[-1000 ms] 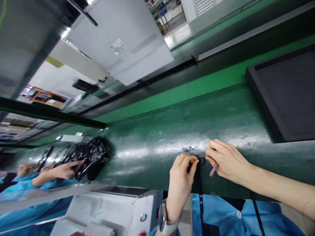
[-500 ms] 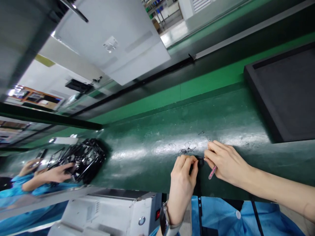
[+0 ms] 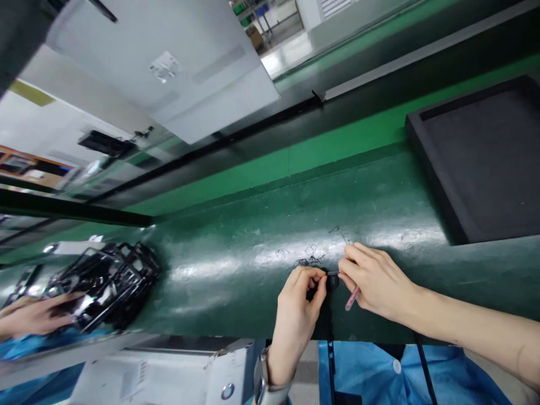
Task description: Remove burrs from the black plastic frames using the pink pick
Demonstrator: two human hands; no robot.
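Observation:
My left hand (image 3: 297,306) is closed, its fingertips pinching the top of a thin black plastic strip (image 3: 329,315) that hangs down over the near edge of the green conveyor belt (image 3: 253,247). My right hand (image 3: 375,278) is closed too, gripping a small pink-handled tool (image 3: 351,298) with its fingertips pressed to the same end of the strip. Thin black curled shavings (image 3: 310,259) lie on the belt just beyond my fingers. A watch sits on my left wrist.
A black foam tray (image 3: 476,157) lies at the right on the belt. At far left a pile of black plastic frames (image 3: 101,281) is handled by another person's hand (image 3: 34,318) in a blue sleeve. A white machine housing (image 3: 169,371) stands below the belt edge.
The view has drifted so everything sits slightly further left. My hands keep the same grip on the strip. The other person's hand has moved leftward on the pile.

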